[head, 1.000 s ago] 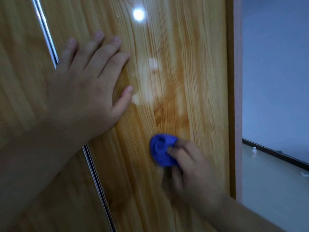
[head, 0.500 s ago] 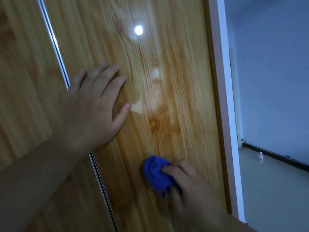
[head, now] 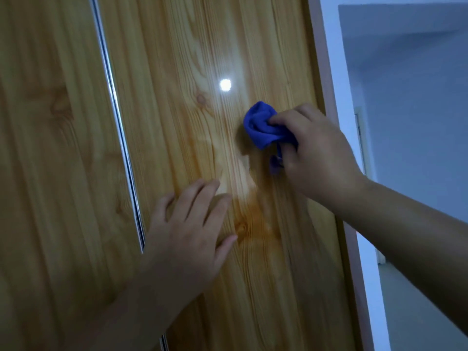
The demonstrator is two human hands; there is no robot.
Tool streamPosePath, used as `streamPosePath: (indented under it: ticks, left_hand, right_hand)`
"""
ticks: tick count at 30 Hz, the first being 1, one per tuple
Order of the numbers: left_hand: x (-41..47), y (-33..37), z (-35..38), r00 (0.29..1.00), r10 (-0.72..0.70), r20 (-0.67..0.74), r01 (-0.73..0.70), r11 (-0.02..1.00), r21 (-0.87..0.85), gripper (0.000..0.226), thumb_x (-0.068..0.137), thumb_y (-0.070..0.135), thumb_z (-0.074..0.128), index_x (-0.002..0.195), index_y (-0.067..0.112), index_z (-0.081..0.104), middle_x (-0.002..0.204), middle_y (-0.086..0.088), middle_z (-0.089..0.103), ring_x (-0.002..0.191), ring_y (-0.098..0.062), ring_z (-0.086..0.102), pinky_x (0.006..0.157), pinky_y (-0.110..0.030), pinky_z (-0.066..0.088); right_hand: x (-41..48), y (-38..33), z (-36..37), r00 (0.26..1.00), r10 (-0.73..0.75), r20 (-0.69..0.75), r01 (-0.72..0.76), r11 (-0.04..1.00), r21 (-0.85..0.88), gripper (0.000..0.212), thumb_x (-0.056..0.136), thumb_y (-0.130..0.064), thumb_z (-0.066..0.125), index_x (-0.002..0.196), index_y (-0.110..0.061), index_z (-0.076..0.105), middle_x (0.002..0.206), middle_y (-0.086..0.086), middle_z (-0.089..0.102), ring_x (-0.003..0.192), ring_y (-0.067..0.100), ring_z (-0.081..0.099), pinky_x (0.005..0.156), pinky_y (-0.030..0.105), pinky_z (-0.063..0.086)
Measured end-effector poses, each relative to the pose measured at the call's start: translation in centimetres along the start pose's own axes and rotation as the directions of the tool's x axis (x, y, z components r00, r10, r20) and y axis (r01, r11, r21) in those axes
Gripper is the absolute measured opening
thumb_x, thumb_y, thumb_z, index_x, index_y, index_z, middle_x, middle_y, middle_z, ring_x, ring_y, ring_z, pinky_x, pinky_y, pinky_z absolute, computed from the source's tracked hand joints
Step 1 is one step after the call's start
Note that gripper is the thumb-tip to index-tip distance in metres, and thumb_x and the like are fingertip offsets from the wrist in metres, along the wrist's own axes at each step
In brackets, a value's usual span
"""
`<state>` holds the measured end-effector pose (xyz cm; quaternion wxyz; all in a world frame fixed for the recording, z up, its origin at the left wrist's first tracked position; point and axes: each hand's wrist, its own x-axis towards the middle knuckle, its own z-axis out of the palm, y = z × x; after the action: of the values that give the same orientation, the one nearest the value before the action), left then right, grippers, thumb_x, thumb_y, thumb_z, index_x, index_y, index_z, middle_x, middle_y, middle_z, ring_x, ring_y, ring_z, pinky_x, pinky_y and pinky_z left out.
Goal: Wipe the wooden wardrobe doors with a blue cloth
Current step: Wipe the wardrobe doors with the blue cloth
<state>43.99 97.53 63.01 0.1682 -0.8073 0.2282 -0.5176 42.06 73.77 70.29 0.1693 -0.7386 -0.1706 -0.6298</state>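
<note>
Blue cloth [head: 263, 129] has gone up the right door [head: 190, 59], now above the left hand [head: 187, 236]. Right hand [head: 319, 158] fingers [head: 288, 119] curl round it, part hidden under palm. Left fingers flat on door. 2 doors incl. left door [head: 50, 173], both cut off; 1 cloth.

The person's bare left hand [head: 187, 239], broad across the back with thick, round-tipped fingers, shows in the lower centre of the frame. Its left forearm [head: 131, 307] is uncovered down to the lower left edge. The bare right hand [head: 319, 158] shows at centre right, and its right forearm [head: 417, 229] is uncovered out to the right edge. Both are dimly lit and slightly blurred.
</note>
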Motion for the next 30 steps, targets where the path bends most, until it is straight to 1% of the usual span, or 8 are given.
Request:
streamPosePath:
  ticks: [3,7,11,14,17,23,27,30]
  left_hand:
    - [0.1,-0.1,0.2,1.000,-0.005,-0.012,0.005,1.000,-0.004,0.064,0.090,0.058,0.064,0.140,0.019,0.059,0.151,-0.007,0.053,0.141,-0.030,0.048,0.105,-0.059,0.044]
    - [-0.2,-0.3,0.8,0.998,0.013,-0.064,-0.014,1.000,-0.012,0.060,0.093,0.055,0.059,0.141,0.018,0.059,0.152,-0.007,0.054,0.143,-0.028,0.049,0.105,-0.059,0.043]
    - [-0.3,-0.2,1.3,0.993,-0.002,-0.115,0.001,1.000,-0.003,0.059,0.093,0.049,0.058,0.142,0.017,0.059,0.154,-0.008,0.052,0.144,-0.027,0.049,0.109,-0.057,0.041]
    - [-0.5,0.0,1.6,0.990,-0.022,-0.141,0.020,1.000,-0.014,0.062,0.091,0.047,0.057,0.144,0.014,0.058,0.156,-0.008,0.050,0.144,-0.028,0.048,0.111,-0.058,0.040]
    - [-0.6,0.3,2.2,0.986,-0.019,-0.165,0.015,1.000,-0.026,0.060,0.093,0.044,0.057,0.144,0.013,0.058,0.156,-0.008,0.050,0.146,-0.029,0.047,0.112,-0.061,0.038]
    - [-2.4,1.6,3.1,0.978,0.027,-0.209,-0.049,0.994,-0.100,0.048,0.098,0.036,0.053,0.139,0.011,0.060,0.153,-0.013,0.052,0.145,-0.034,0.046,0.118,-0.059,0.034]
    - [-3.8,2.7,4.0,0.979,0.093,-0.183,-0.110,0.990,-0.083,0.048,0.100,0.037,0.052,0.139,0.011,0.059,0.153,-0.014,0.052,0.145,-0.036,0.044,0.119,-0.057,0.030]
    - [-4.3,3.1,4.3,0.971,0.150,-0.187,-0.163,0.985,-0.053,0.048,0.100,0.039,0.053,0.139,0.013,0.059,0.153,-0.013,0.052,0.145,-0.035,0.045,0.119,-0.057,0.031]
  right_hand:
    - [1.8,-0.8,1.6,0.997,-0.072,0.041,0.074,0.997,-0.033,0.041,0.086,-0.001,0.060,0.125,-0.010,0.066,0.113,0.008,0.062,0.102,0.027,0.059,0.079,0.041,0.052]
    - [1.1,-0.7,3.6,0.985,-0.151,0.078,0.155,0.987,-0.045,0.038,0.083,0.006,0.061,0.119,-0.003,0.070,0.108,0.013,0.066,0.098,0.034,0.060,0.077,0.049,0.054]
    - [-2.0,-0.6,4.8,0.986,-0.163,0.020,0.164,0.986,-0.013,0.031,0.086,0.001,0.055,0.112,-0.005,0.071,0.107,0.010,0.066,0.094,0.027,0.057,0.077,0.041,0.053]
    - [-5.5,-0.4,5.4,0.981,-0.189,0.053,0.190,0.982,-0.019,0.029,0.093,-0.009,0.050,0.114,-0.009,0.070,0.111,0.006,0.065,0.094,0.020,0.054,0.078,0.031,0.049]
    - [-9.6,0.1,6.1,0.976,-0.191,0.101,0.196,0.980,-0.046,0.030,0.093,-0.014,0.048,0.115,-0.013,0.068,0.115,0.004,0.065,0.098,0.022,0.057,0.081,0.031,0.051]
    - [-19.0,-0.4,6.7,0.980,-0.034,0.195,0.036,0.999,-0.008,0.035,0.079,0.000,0.077,0.112,-0.010,0.069,0.114,0.008,0.066,0.093,0.031,0.060,0.072,0.038,0.054]
    - [-25.4,-2.0,6.7,0.953,0.164,0.253,-0.177,0.984,0.026,0.034,0.076,0.004,0.075,0.108,-0.009,0.070,0.110,0.009,0.066,0.091,0.029,0.058,0.069,0.037,0.053]
    - [-29.6,-4.4,7.6,0.927,0.234,0.293,-0.263,0.963,0.063,0.035,0.075,0.004,0.071,0.107,-0.010,0.069,0.109,0.008,0.065,0.089,0.025,0.057,0.072,0.034,0.052]
